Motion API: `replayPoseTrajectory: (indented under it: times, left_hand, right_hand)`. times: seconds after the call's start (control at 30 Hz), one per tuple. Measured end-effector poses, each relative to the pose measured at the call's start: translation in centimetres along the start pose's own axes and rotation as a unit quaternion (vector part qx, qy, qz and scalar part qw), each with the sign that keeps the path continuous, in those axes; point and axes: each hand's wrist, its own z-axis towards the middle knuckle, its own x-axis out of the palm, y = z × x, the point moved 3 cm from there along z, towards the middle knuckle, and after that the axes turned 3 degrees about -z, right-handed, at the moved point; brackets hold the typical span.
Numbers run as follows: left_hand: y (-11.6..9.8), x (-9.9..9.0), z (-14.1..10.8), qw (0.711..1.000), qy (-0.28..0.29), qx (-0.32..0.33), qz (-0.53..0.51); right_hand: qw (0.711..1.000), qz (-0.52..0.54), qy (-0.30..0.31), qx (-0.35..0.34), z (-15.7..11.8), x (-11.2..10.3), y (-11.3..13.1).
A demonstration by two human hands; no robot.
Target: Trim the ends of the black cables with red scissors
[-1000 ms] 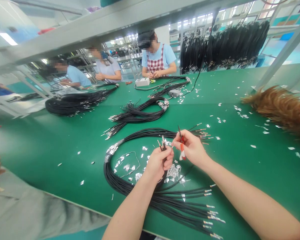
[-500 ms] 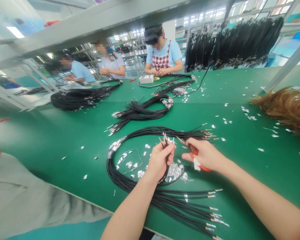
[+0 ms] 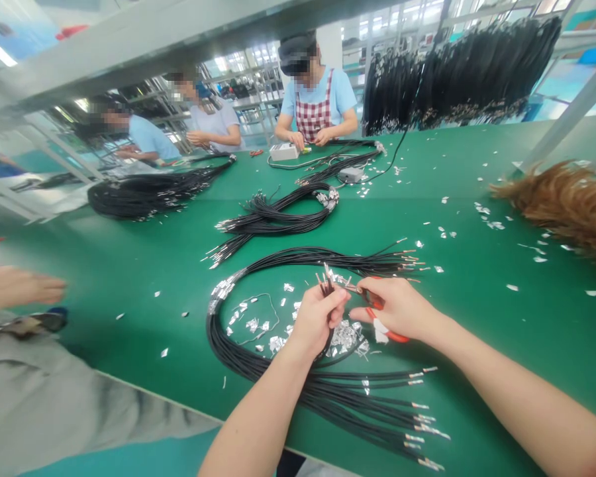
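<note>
My left hand (image 3: 320, 318) is closed around several black cables, whose stripped ends (image 3: 326, 278) stick up above the thumb. In my right hand (image 3: 400, 305) is a pair of red-handled scissors (image 3: 392, 334), with white wrapping on the handle. Their blades point left and reach the cable ends by my left fingertips; whether they cut into anything is too small to tell. A curved bundle of black cables (image 3: 228, 341), bound with silvery tape (image 3: 221, 291), loops around my left hand. Its bare ends spread to the right, both behind and in front of my hands. Foil scraps (image 3: 345, 336) lie beneath.
More cable bundles (image 3: 298, 222) lie farther back on the green table (image 3: 144, 265). At left, a neighbour's hand (image 3: 24, 288) reaches over the edge. A brown bristly bundle (image 3: 571, 205) is at right. Coworkers sit opposite, below a metal beam (image 3: 179, 66); black cables (image 3: 461, 79) hang behind.
My right hand has moved left, bringing the scissors' blades to the cable ends at my left hand. At the left edge, the neighbour's hand has come farther into view.
</note>
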Motion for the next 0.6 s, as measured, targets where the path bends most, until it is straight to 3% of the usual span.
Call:
replayPoseTrajectory:
  times: [0.3, 0.4, 0.5, 0.6]
  left_hand:
    - [-0.5, -0.4, 0.1, 0.999, -0.011, 0.044, -0.012]
    - [-0.8, -0.4, 0.1, 0.999, -0.009, 0.03, -0.035]
    - [-0.2, 0.0, 0.1, 0.999, 0.016, -0.018, -0.026]
    - [0.5, 0.3, 0.0, 0.999, 0.034, -0.037, -0.002]
  right_hand:
    - [0.998, 0.064, 0.016, 0.024, -0.5, 0.1, -1.0]
    - [0.995, 0.071, -0.05, 0.042, -1.0, -0.7, -1.6]
    - [0.983, 0.024, -0.171, -0.063, -1.1, -2.4, -0.5]
    - [0.944, -0.099, -0.18, -0.258, -0.8, -3.0, 1.8]
